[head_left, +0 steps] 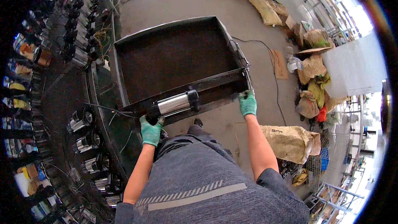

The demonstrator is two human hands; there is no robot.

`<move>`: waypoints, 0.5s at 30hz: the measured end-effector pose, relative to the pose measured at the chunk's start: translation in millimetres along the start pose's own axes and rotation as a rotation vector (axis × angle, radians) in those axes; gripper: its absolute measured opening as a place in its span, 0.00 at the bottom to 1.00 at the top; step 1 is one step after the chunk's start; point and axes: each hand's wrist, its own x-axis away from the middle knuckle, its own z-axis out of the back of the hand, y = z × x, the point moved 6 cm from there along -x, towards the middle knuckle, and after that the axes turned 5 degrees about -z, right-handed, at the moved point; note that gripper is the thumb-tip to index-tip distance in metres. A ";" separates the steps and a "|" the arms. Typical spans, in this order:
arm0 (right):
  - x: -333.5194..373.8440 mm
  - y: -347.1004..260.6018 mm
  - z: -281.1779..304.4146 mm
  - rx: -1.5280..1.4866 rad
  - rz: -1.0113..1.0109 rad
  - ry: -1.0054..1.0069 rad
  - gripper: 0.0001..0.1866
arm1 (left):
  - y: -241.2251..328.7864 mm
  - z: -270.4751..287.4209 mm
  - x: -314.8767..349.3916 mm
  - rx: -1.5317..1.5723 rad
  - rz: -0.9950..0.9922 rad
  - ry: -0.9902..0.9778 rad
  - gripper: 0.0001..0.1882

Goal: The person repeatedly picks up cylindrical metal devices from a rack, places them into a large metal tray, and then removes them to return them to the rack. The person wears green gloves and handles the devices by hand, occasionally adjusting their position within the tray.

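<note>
seems to be at the step of handling a silver cylinder (173, 104) with black ends, lying along the near side of the black tank (178, 54). reaching with the left hand (151, 132), thumb and fingers apart, to the cylinder's end by the tank's near left corner; cannot tell if clamped. curling the right hand (248, 104) at the tank's near right corner, cannot tell on what. probably calls next for steadying the cylinder against the tank.

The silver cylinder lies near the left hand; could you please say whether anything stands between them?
Nothing visible: the left hand is beside the silver cylinder, at its black left end; contact is unclear.
</note>
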 end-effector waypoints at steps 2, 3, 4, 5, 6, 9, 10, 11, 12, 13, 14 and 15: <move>-21.2 30.1 13.4 0.119 -0.116 0.021 0.19 | -7.9 -2.4 -3.3 -0.080 -0.005 0.044 0.39; -28.3 41.5 16.8 0.179 -0.177 0.029 0.19 | -14.0 -4.1 -4.6 -0.121 -0.005 0.065 0.39; -33.5 48.2 9.3 0.002 -0.261 -0.020 0.19 | -22.7 -4.8 -7.2 -0.076 -0.009 0.048 0.39; -39.1 52.9 -0.3 -0.176 -0.341 -0.071 0.19 | -31.5 -4.6 -9.8 -0.030 -0.012 0.032 0.39; -43.5 58.2 -12.6 -0.353 -0.422 -0.126 0.20 | -35.8 -5.3 -10.8 0.013 -0.011 0.015 0.39; -73.2 102.4 -51.7 -0.578 -0.293 0.011 0.16 | 2.8 -8.1 -10.1 0.002 0.000 -0.039 0.38; -75.9 88.0 -52.0 -0.563 -0.206 0.054 0.15 | 2.9 -6.6 -9.7 0.003 0.023 -0.046 0.37; -74.2 85.0 -56.0 -0.631 -0.295 0.027 0.12 | 2.7 -5.9 -11.9 -0.031 -0.017 -0.037 0.37; -70.6 83.2 -60.2 -0.785 -0.408 -0.002 0.10 | 0.6 -2.7 -13.3 -0.076 -0.054 -0.025 0.37; -65.7 80.3 -65.2 -0.936 -0.523 -0.032 0.09 | 1.9 0.7 -12.8 -0.122 -0.089 -0.015 0.36; -60.0 76.7 -69.3 -1.084 -0.641 -0.061 0.08 | 0.0 0.6 -13.4 -0.098 -0.068 -0.038 0.36; -51.9 59.9 -64.9 -1.235 -0.661 -0.038 0.04 | 0.1 2.2 -14.2 -0.077 -0.042 -0.057 0.36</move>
